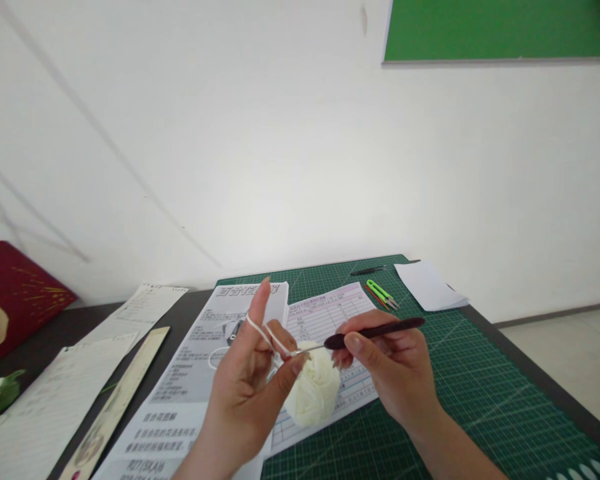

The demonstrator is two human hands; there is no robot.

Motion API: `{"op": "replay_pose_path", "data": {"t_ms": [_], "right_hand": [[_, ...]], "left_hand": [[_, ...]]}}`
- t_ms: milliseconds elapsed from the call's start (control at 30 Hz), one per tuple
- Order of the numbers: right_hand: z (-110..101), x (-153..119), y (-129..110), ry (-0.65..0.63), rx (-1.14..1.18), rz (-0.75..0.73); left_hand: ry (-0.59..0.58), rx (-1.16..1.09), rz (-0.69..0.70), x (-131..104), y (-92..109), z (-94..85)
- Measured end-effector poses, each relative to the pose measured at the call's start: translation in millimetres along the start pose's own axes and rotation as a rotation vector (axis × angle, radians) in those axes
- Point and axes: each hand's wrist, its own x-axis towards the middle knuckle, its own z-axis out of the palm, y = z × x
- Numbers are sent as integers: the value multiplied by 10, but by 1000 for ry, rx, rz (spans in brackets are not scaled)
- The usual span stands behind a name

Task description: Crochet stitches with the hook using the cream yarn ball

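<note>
My left hand (253, 370) has its index finger raised with white yarn (258, 328) looped around it. Its thumb and another finger pinch the yarn close to the hook's tip. Between the fingers of my right hand (393, 360) is a crochet hook (375, 331) with a dark handle and a silver shaft. That shaft points left and meets the yarn at my left fingertips; the exact stitch is too small to make out. Below and behind the hands sits a ball of cream yarn (312, 393) on a printed form (330, 310).
Green-handled thread snips (381, 293) and dark tweezers (368, 271) lie on a green cutting mat (470, 380). White paper (427, 285) rests at the back right. Left are a printed sheet (175, 407), a ruler-like strip (117, 400), handwritten pages (80, 373) and a red bag (20, 293).
</note>
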Motion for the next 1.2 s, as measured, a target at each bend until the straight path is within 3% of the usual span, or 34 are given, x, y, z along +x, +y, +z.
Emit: {"op": "replay_pose_path", "data": {"t_ms": [133, 233, 400, 567, 733, 1000, 1200], "right_hand": [[-21, 59, 13, -47, 58, 112], [-33, 83, 18, -17, 61, 95], [-47, 61, 12, -1, 1, 6], [-49, 75, 13, -23, 33, 106], [-39, 97, 41, -10, 86, 210], [9, 84, 115, 106, 137, 206], [31, 60, 139, 97, 86, 217]], "left_hand": [[-32, -78, -82, 15, -8, -10], [-44, -125, -159, 34, 0, -18], [16, -49, -103, 34, -13, 1], [21, -4, -92, 19, -24, 20], [-13, -98, -124, 35, -27, 23], [100, -96, -99, 33, -128, 62], [126, -133, -120, 43, -124, 102]]}}
